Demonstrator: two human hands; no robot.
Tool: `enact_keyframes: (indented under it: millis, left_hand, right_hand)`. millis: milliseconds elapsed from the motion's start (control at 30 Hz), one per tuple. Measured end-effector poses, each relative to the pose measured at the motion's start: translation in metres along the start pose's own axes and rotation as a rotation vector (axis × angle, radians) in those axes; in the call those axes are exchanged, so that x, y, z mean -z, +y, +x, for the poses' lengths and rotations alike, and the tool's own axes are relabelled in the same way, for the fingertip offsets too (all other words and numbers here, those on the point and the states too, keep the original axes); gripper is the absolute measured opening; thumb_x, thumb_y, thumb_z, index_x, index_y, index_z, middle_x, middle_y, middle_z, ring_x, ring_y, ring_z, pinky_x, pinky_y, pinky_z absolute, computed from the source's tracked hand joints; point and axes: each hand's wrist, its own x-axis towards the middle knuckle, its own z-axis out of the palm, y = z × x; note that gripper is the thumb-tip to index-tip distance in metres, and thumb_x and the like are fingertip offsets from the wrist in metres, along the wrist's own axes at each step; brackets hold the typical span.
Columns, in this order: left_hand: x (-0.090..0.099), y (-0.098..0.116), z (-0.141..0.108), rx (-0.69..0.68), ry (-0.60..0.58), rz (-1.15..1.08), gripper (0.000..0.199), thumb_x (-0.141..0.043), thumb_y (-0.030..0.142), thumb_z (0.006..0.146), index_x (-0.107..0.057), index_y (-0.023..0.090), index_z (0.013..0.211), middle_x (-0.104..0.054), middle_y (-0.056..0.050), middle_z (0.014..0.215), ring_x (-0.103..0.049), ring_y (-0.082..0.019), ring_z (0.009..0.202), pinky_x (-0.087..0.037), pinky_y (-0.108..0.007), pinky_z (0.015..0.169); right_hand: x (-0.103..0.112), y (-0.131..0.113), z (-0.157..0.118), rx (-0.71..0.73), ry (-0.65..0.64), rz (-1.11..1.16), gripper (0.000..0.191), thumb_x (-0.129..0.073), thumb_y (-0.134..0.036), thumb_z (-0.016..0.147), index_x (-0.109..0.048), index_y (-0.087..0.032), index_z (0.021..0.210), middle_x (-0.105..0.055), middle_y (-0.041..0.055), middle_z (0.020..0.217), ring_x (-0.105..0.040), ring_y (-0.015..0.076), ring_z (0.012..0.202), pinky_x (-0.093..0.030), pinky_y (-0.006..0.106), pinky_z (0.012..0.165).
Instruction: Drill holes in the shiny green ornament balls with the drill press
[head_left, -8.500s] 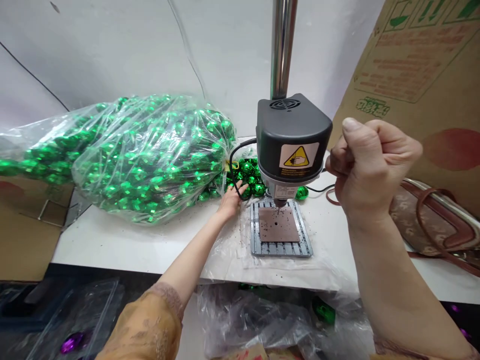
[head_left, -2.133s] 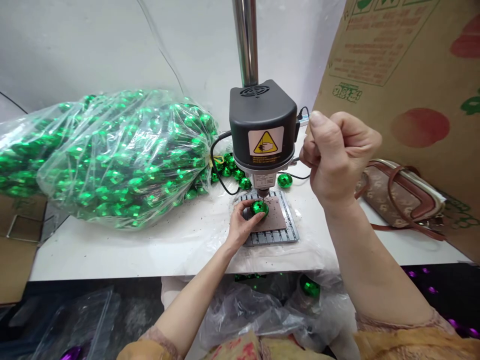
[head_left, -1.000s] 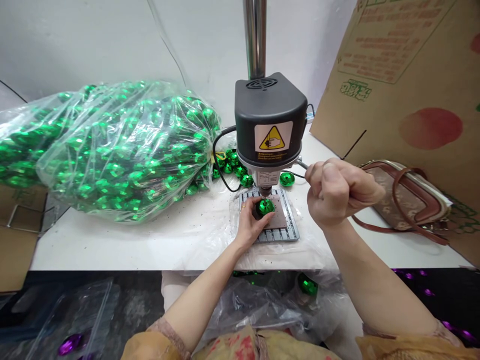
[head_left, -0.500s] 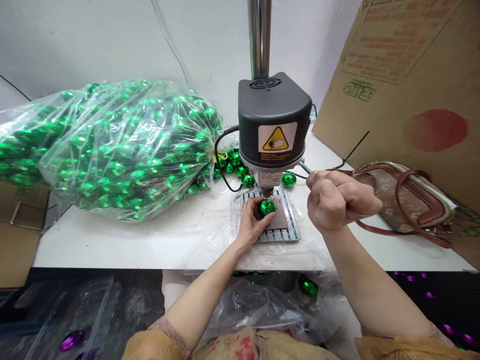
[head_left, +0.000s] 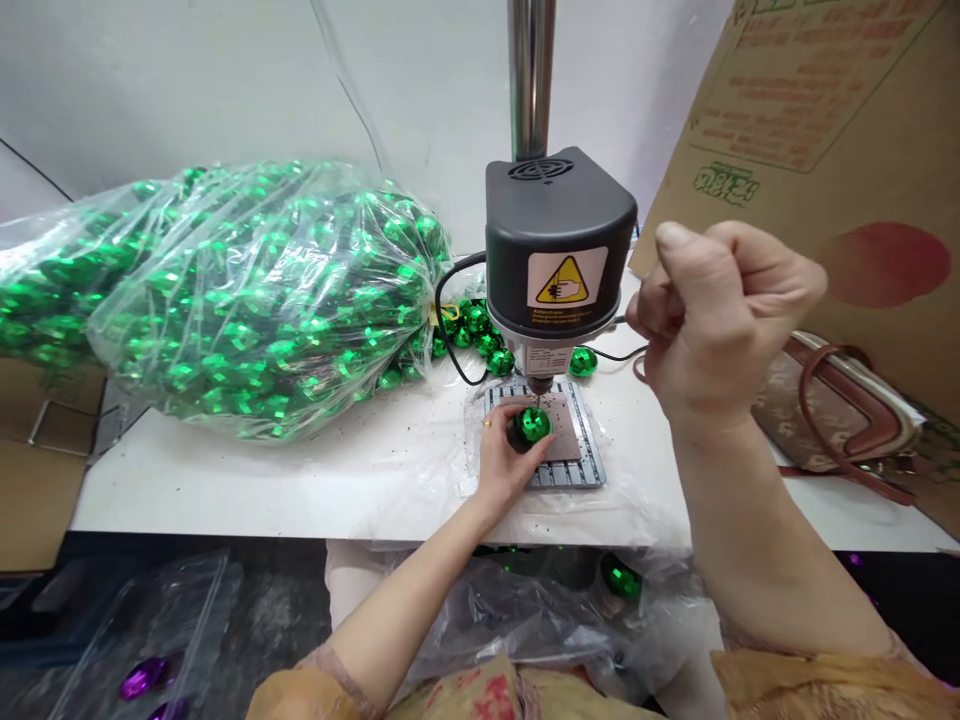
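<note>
A shiny green faceted ball point(head_left: 535, 426) sits on the plate under the drill press point(head_left: 561, 235). My left hand point(head_left: 507, 450) is closed around its left and near sides, thumb in front. The thin drill bit point(head_left: 538, 400) shows between the chuck and the ball's top; whether it touches the ball I cannot tell. At the right of the drill head, my right hand point(head_left: 724, 310) is raised in a fist around the drill press lever point(head_left: 619, 320). Most of that lever is hidden by the fist. A brownish pad point(head_left: 567, 440) lies on the slotted metal base point(head_left: 592, 465).
A large clear bag of green balls point(head_left: 262, 300) fills the table's left side. Loose green balls point(head_left: 474, 318) lie behind the press. A brown handbag point(head_left: 817, 400) and a cardboard box point(head_left: 810, 150) stand at right. Clear plastic sheeting point(head_left: 517, 610) hangs below the front edge.
My right hand has risen with the lever, and the chuck has lifted, so the bit now shows above the ball. My left hand and the ball have shifted slightly toward me.
</note>
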Motion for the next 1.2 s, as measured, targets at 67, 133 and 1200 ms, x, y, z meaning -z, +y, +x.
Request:
enact_keyframes:
  millis: [67, 133, 1200]
  left_hand:
    - [0.012, 0.006, -0.019, -0.142, -0.015, 0.09, 0.043, -0.083, 0.041, 0.076, -0.06, 0.023, 0.108, -0.067, -0.009, 0.104, -0.065, -0.027, 0.103, -0.054, -0.043, 0.088]
    - [0.026, 0.009, -0.043, -0.329, -0.157, 0.152, 0.046, -0.084, 0.048, 0.075, -0.062, 0.025, 0.108, -0.068, -0.008, 0.099, -0.066, -0.027, 0.097, -0.055, -0.043, 0.084]
    - [0.041, -0.086, 0.162, 0.098, -0.096, -0.224, 0.047, -0.083, 0.031, 0.068, -0.065, 0.017, 0.109, -0.069, -0.008, 0.11, -0.066, -0.024, 0.1, -0.054, -0.039, 0.09]
  right_hand:
    - [-0.001, 0.0, 0.007, -0.028, -0.002, 0.01, 0.043, -0.064, -0.018, 0.086, -0.037, -0.02, 0.052, -0.036, -0.0078, 0.042, -0.031, 0.0047, 0.037, -0.022, 0.026, 0.039]
    - [0.0, 0.002, 0.008, -0.034, -0.001, 0.03, 0.044, -0.066, -0.019, 0.084, -0.037, -0.021, 0.051, -0.037, -0.0075, 0.041, -0.032, 0.0055, 0.036, -0.024, 0.027, 0.039]
    - [-0.001, 0.002, 0.001, 0.052, -0.01, 0.003, 0.042, -0.059, -0.016, 0.089, -0.035, -0.018, 0.055, -0.034, -0.0075, 0.046, -0.034, 0.0013, 0.039, -0.025, 0.021, 0.038]
